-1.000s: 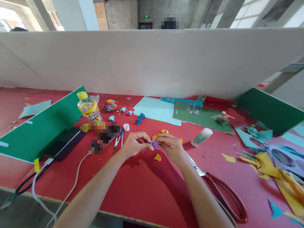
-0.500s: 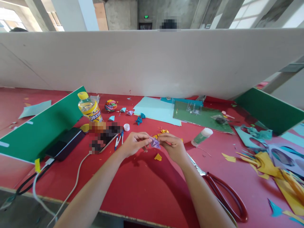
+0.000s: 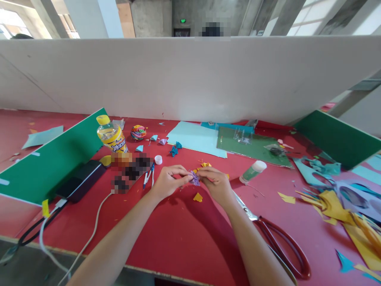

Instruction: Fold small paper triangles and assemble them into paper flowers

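Between my two hands is a small purple folded paper piece (image 3: 195, 178), pinched from both sides above the red table. My left hand (image 3: 170, 182) grips its left edge with thumb and fingertips. The fingers of my right hand (image 3: 216, 183) are closed on its right edge. Just below lies a yellow paper piece (image 3: 198, 197), and more yellow paper pieces (image 3: 205, 164) are partly hidden behind my right hand. Beyond my left hand sit teal folded paper pieces (image 3: 175, 149). A large pair of scissors (image 3: 279, 238) with red handles lies beside my right forearm, which covers part of it.
A green glue stick (image 3: 253, 172) stands right of my hands. On the left are a bottle (image 3: 112, 135), a black power bank (image 3: 81, 180), a cabled phone and a compass (image 3: 149, 174). Light blue sheets (image 3: 196, 137) lie behind; yellow scraps (image 3: 336, 206) crowd the right. A white partition (image 3: 190, 79) rises behind.
My left fingers have shifted slightly to the right along the purple paper, and the paper has turned a little. My right hand stays almost in place.
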Motion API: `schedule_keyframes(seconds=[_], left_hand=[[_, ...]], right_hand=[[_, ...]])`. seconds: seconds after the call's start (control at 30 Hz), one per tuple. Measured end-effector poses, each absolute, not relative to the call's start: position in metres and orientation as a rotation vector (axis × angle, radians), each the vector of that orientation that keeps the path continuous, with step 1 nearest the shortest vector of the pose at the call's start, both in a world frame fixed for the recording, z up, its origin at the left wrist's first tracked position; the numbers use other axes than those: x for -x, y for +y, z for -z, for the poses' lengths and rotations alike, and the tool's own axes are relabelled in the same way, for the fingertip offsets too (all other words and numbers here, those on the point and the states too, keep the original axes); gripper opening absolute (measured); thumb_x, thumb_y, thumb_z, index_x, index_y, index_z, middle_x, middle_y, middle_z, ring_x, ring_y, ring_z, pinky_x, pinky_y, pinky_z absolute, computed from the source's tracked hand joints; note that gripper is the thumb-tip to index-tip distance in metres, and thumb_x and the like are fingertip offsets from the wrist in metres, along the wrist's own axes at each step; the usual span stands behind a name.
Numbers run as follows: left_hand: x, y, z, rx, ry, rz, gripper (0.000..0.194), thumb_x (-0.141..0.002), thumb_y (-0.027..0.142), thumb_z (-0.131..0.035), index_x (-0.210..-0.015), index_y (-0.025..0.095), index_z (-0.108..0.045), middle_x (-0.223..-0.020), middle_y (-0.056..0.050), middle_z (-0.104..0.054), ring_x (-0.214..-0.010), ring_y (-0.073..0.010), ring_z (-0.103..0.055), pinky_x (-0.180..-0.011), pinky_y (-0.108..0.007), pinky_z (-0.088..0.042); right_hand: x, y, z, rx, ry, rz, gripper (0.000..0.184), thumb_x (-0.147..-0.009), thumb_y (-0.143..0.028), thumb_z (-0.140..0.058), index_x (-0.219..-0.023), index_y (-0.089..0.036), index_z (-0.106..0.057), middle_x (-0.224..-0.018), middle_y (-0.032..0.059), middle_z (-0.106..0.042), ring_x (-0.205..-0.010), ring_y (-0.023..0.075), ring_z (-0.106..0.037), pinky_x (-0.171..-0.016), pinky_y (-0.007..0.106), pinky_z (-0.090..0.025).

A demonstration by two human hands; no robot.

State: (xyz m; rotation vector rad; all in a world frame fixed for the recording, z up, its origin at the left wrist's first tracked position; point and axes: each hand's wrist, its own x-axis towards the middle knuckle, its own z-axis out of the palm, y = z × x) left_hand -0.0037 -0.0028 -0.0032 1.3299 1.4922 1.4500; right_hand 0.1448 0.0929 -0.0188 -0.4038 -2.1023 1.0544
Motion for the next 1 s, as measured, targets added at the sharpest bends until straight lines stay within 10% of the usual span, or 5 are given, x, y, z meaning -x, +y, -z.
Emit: schedule_keyframes(seconds=[1.0], left_hand=[[0.006,0.004,0.024,-0.759,1.075,-1.249,0.042,-0.061,0.052,-0.066,-0.067,0.012,-0.056,-0.057,0.001,-0.052,-0.047,-0.0071,-0.049,-0.039,-0.017,-0.043]], right_hand=[[-0.147,0.088,0.018,0.336,-2.067,-1.15,0.017,-0.08,-0.02,-0.05,-0.071,-0.021,-0.064,-0.075,0.0052,-0.059,-0.067,0.0158,-0.056,-0.06,0.027,-0.048]])
